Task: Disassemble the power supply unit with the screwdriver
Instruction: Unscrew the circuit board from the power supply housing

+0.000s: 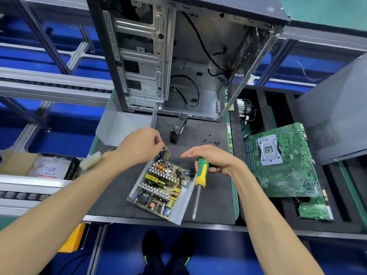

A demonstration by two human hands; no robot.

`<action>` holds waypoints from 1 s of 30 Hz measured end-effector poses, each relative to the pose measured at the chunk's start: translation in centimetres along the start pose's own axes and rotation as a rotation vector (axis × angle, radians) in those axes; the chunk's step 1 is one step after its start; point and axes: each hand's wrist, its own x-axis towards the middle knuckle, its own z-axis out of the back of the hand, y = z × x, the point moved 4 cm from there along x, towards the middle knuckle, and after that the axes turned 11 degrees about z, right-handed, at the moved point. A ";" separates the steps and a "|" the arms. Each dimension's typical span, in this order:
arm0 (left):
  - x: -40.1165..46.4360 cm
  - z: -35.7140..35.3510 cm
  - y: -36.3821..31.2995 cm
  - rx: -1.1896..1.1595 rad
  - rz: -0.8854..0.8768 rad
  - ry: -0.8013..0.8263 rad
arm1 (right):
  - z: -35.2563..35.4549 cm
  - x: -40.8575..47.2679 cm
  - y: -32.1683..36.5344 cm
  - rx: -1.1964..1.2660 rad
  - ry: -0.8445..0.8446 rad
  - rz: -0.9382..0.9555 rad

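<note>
The power supply unit (pixel 158 187) lies open on the black mat, its circuit board with coils and capacitors exposed inside the metal tray. My left hand (pixel 139 145) is at the unit's far end, fingers curled at the bundle of wires (pixel 164 152) there. My right hand (pixel 214 159) grips the green and yellow handle of the screwdriver (pixel 200 175), whose shaft points down toward the table's front edge, just right of the unit. The unit's grey metal cover (pixel 123 126) lies beyond my left hand.
An empty computer case (pixel 178 66) stands behind. A small black fan (pixel 176 132) and several loose screws (pixel 212 141) lie on the mat. A green motherboard (pixel 282 161) rests on the right tray, a white connector (pixel 90 160) by my left wrist.
</note>
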 end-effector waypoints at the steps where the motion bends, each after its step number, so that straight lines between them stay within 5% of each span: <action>1: -0.7 -0.1 0.1 0.033 -0.013 -0.009 | 0.1 0.0 -0.1 0.020 -0.002 -0.009; 9: -3.9 -1.3 2.5 0.129 -0.019 -0.040 | 0.5 0.6 -0.5 0.113 -0.038 -0.043; 16: -5.4 -2.2 3.2 0.237 -0.015 -0.093 | 0.3 1.8 0.0 0.346 -0.298 0.038; 21: -5.8 -4.0 5.1 0.355 0.144 0.076 | -0.7 2.4 -0.8 0.469 -0.350 0.028; 30: -4.2 -2.7 5.5 0.403 -0.042 0.082 | 0.8 1.8 -0.9 0.559 -0.434 0.051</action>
